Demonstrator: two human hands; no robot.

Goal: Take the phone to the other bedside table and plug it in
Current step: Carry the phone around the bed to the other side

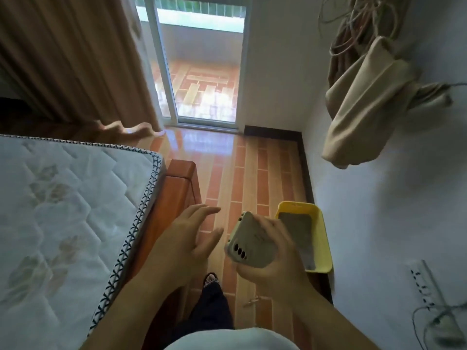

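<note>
My right hand (271, 258) grips a phone (250, 242) in a pale grey-beige case, its back with three camera lenses turned up toward me. It is held at waist height over the tiled floor, between the bed and the wall. My left hand (188, 238) hovers to the left of the phone with fingers spread, holding nothing and not touching it. No bedside table is in view.
A quilted mattress (63, 223) on a wooden bed frame (182, 188) fills the left. A yellow bin (321, 238) stands against the right wall. A power strip (427, 289) with a cable hangs low on that wall. Ahead are a glass balcony door (202, 72) and a brown curtain (75, 59).
</note>
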